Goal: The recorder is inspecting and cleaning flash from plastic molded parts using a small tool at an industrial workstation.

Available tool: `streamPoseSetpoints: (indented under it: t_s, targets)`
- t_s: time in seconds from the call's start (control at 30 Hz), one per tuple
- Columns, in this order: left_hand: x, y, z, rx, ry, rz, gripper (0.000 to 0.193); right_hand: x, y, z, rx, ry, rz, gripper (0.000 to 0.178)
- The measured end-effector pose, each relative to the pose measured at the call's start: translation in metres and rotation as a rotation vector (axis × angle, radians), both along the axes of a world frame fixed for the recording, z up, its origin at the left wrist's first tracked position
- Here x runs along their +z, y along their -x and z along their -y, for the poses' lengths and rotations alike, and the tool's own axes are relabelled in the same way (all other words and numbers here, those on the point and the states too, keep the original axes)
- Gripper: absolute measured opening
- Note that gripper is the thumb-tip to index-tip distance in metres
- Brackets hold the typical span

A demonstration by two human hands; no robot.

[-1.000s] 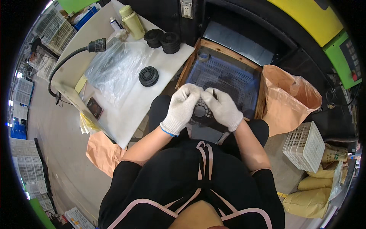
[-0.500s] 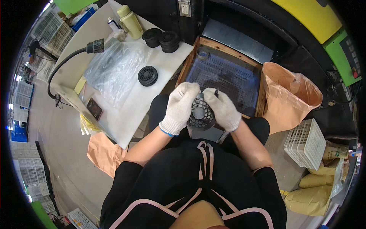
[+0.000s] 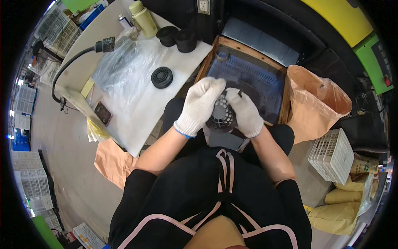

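Between my two white-gloved hands, above my lap, is a round black plastic grille piece [image 3: 218, 120] with rings of small openings. My left hand [image 3: 200, 103] is closed at its upper left edge, fingertips drawn together. Gripping the right side is my right hand [image 3: 248, 114]; a small dark tip [image 3: 240, 93] sticks out by its thumb and forefinger, too small to name. A similar black grille piece [image 3: 161, 77] lies flat on the white table at the left. Farther back on that table stand two short stacks of black round pieces [image 3: 167, 36], side by side.
A clear plastic bag [image 3: 124, 68], a phone [image 3: 103, 113], a bottle [image 3: 143, 20] and a bendable lamp [image 3: 104, 44] are on or at the table. Ahead is a wood-framed bin [image 3: 248, 49] with a blue crate inside. An open paper sack [image 3: 309, 118] and a white basket [image 3: 331, 155] stand at right.
Both hands have lifted slightly away from my body with the grille piece. The piece is now tilted differently, and my left hand covers more of its upper edge.
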State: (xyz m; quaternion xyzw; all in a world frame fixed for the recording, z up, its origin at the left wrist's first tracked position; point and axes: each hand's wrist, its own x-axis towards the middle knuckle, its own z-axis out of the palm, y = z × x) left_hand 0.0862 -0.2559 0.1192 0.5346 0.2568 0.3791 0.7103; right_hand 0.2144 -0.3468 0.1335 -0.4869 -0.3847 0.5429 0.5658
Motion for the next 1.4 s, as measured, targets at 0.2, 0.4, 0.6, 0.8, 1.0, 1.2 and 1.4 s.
streamPoseSetpoints:
  t_s: [0.2,0.4,0.6,0.8,1.0,1.2,1.4]
  targets:
    - [0.018,-0.010,0.004,0.141,0.340,0.128,0.024,0.009,-0.003,-0.010,-0.340,0.046,0.134,0.040]
    - [0.006,0.007,-0.001,-0.129,-0.061,-0.015,0.015,0.009,-0.023,-0.003,-0.083,-0.135,0.345,0.032]
    - [0.030,0.002,0.008,0.148,0.129,-0.049,0.030,-0.011,0.004,0.004,-0.234,-0.245,0.368,0.035]
    - [0.019,0.008,0.005,-0.105,0.379,0.448,0.044,0.008,-0.001,-0.011,-0.508,-0.242,0.044,0.038]
    - [0.025,0.026,0.003,-0.217,0.206,0.149,0.040,0.018,-0.011,0.001,-0.440,0.009,-0.074,0.040]
    - [0.032,0.034,-0.001,-0.189,0.136,0.117,0.039,0.014,-0.012,0.003,-0.391,-0.010,0.081,0.027]
    - [0.029,0.038,-0.004,-0.149,0.135,0.143,0.032,0.019,-0.018,0.004,-0.385,-0.017,0.001,0.028]
